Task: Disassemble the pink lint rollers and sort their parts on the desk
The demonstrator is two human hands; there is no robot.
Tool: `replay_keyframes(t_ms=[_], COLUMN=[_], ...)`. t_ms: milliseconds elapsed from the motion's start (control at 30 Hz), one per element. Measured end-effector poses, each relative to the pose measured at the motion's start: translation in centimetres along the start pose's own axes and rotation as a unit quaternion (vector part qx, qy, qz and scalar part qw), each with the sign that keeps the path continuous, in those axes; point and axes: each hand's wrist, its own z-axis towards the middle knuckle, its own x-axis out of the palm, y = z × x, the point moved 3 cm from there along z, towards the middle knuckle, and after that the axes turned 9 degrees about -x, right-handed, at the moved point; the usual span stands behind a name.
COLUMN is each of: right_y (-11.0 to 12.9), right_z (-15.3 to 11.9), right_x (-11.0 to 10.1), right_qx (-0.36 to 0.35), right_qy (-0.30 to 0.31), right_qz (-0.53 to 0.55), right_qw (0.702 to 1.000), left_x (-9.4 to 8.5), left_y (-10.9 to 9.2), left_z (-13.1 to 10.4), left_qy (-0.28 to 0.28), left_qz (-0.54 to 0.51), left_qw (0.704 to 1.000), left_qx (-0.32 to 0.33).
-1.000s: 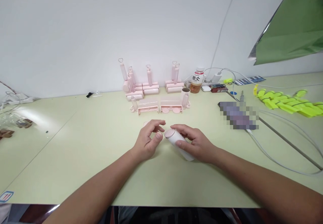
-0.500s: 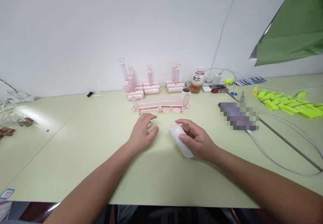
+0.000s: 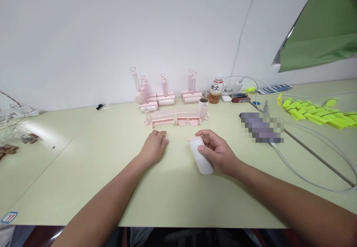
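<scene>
My right hand (image 3: 219, 151) is wrapped round a white lint roll (image 3: 201, 157), tilted above the table, its pale pink end facing up and left. My left hand (image 3: 153, 146) rests on the table left of the roll, fingers curled in and thumb drawn close. A small pale piece (image 3: 165, 137) shows at its fingertips, mostly hidden. Beyond the hands lie two open pink lint roller cases (image 3: 163, 121), with short clear-and-pink handles beside them. An upright roll with a brown cardboard core (image 3: 203, 106) stands behind the right-hand case.
Pink lint rollers (image 3: 166, 100) with heart-topped handles stand along the wall. A drink bottle (image 3: 215, 90) is to their right. Further right are a charging phone (image 3: 260, 128) with a white cable (image 3: 295, 180), and several neon yellow pieces (image 3: 318, 111). Wooden bits (image 3: 8, 149) sit far left.
My left hand has drawn back slightly to the left and closed its thumb toward its fingers. The lint roll in my right hand has turned slightly more upright.
</scene>
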Motion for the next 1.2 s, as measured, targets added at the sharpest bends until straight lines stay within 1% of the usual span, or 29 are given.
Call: replay_keyframes(t_ms=[67,133,167,267,300,367,433,500,567,667,767,900,1033,1200], right_y=[0.1,0.2,0.1,-0.2,-0.3,-0.7,-0.9,-1.0,-1.0,-0.8,-0.7,-0.9,-1.1,-0.7], right_z=[0.3,0.6,0.7,1.0,1.0,1.0,1.0,1.0,1.0,0.9,0.7,0.5,0.5,0.6], right_x=[-0.1,-0.4,-0.6,-1.0,-1.1,-1.2,-1.1,-1.1,-1.1,-1.2,-1.1,-0.9,-0.9,-0.8], right_qx=[0.01,0.017,0.022,0.05,0.06,0.081,0.097,0.107,0.109,0.105,0.102,0.102,0.088,0.061], right_qy=[-0.029,-0.059,-0.072,-0.101,-0.107,-0.116,-0.123,-0.134,-0.146,-0.153,-0.129,-0.085,-0.065,-0.05], right_qz=[0.019,0.024,0.024,0.027,0.034,0.063,0.111,0.161,0.197,0.214,0.205,0.185,0.138,0.063], right_qw=[0.999,0.998,0.997,0.993,0.992,0.988,0.981,0.972,0.963,0.959,0.965,0.974,0.984,0.995], left_x=[-0.1,0.0,0.1,0.3,0.3,0.4,0.5,0.5,0.5,0.4,0.3,0.2,0.4,0.7], left_y=[0.0,-0.2,-0.4,-1.1,-1.3,-1.7,-1.9,-2.1,-2.4,-2.6,-2.8,-3.0,-3.1,-2.8], left_z=[0.1,0.1,0.0,-0.3,-0.4,-0.7,-0.9,-1.1,-1.4,-1.6,-1.8,-2.1,-2.3,-2.3], left_qy=[0.0,0.027,0.049,0.107,0.117,0.133,0.144,0.15,0.151,0.153,0.157,0.135,0.121,0.102], left_qz=[-0.091,-0.194,-0.25,-0.403,-0.436,-0.478,-0.502,-0.516,-0.519,-0.527,-0.526,-0.494,-0.465,-0.432], left_qw=[0.996,0.981,0.966,0.906,0.889,0.865,0.848,0.84,0.838,0.834,0.835,0.859,0.877,0.895], left_qx=[0.001,-0.017,-0.031,-0.071,-0.077,-0.084,-0.085,-0.081,-0.071,-0.053,-0.04,-0.015,0.009,0.028])
